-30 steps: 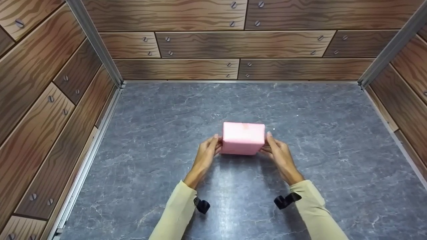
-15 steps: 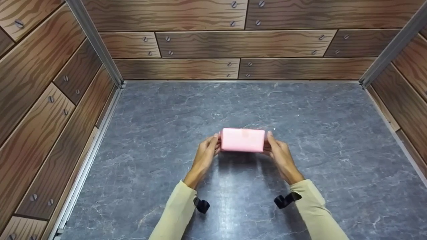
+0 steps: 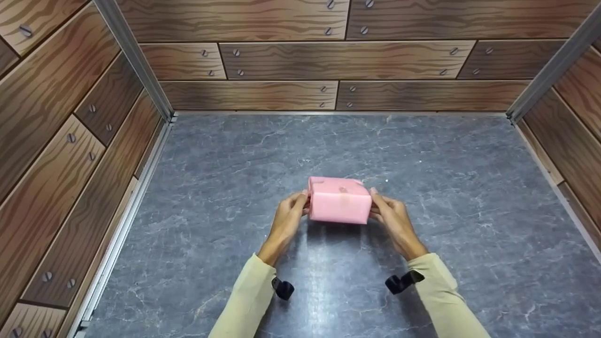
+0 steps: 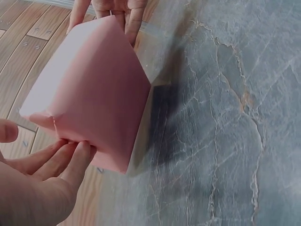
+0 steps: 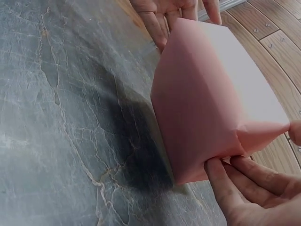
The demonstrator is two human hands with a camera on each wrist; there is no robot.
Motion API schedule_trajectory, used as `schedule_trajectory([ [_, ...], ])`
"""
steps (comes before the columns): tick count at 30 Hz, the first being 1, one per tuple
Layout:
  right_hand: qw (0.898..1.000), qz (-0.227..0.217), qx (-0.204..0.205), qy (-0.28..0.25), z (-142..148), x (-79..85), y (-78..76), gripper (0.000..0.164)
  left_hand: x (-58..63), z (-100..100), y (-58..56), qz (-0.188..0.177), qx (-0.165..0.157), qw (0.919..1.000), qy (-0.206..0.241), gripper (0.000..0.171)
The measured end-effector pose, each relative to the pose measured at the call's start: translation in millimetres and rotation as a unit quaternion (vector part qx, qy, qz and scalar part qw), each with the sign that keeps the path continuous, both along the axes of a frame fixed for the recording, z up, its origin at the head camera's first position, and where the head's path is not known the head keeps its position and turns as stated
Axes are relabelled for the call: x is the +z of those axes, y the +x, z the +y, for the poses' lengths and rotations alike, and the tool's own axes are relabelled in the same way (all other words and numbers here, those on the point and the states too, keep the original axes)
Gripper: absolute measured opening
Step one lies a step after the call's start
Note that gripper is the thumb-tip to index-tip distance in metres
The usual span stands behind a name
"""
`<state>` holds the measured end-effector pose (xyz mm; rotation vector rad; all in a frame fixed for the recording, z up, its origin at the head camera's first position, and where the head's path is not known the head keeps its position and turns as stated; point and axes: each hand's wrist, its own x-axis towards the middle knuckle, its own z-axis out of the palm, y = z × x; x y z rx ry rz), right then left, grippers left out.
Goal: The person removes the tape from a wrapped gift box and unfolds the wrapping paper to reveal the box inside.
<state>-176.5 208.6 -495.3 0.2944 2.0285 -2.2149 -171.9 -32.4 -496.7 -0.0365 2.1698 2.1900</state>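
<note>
A pink wrapped box (image 3: 341, 209), with a small tape-like patch on it and folded ends, is held between both hands just above the grey floor. In the head view my left hand (image 3: 287, 217) holds its left end; in the left wrist view the fingertips (image 4: 83, 147) press into the end fold, while the thumb stands off. My right hand (image 3: 393, 217) holds the opposite end. Seen from the right wrist, its fingertips (image 5: 215, 165) press under that end's folds and the thumb is at a corner. The box's underside is hidden in the head view.
A grey marbled floor (image 3: 225, 178) lies beneath the hands. Wood-patterned walls rise at the back (image 3: 281, 96), the left (image 3: 65, 155) and the right (image 3: 577, 117), with metal strips along their corners. Black wrist cameras sit on both pale sleeves (image 3: 246, 295).
The pink box has turned between the hands: its patch has come from the far top edge round toward me, and another side shows on top. Both hands stay nearly in place.
</note>
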Motion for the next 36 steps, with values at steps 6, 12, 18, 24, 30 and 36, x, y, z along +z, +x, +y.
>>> schedule_trajectory([
  [6, 1.0, 0.005, 0.003, -0.002, 0.1, -1.2, -0.2, 0.047, -4.0, -2.7, -1.8, -0.008, 0.002, 0.9999, -0.01, 0.038],
  [12, 1.0, 0.01, 0.017, -0.002, -0.4, -3.8, 2.5, 0.04, -8.0, -7.0, -0.2, -0.014, -0.002, 0.9998, -0.015, 0.038],
  [18, 0.999, 0.003, 0.027, 0.024, 1.3, -7.6, 4.4, 0.041, -11.5, -8.7, 2.1, -0.012, -0.005, 0.9985, -0.053, 0.039],
  [24, 0.999, -0.008, 0.029, 0.041, 2.5, -12.2, 7.9, 0.045, -17.7, -6.9, 4.8, -0.001, -0.001, 0.9981, -0.062, 0.04],
  [30, 0.999, -0.002, 0.037, 0.034, 4.9, -16.3, 10.7, 0.043, -21.6, -6.7, 7.4, 0.001, -0.016, 0.9986, -0.05, 0.04],
  [36, 0.998, -0.004, 0.045, 0.032, 7.4, -21.0, 13.3, 0.042, -24.0, -7.8, 9.6, -0.009, -0.023, 0.9982, -0.055, 0.036],
])
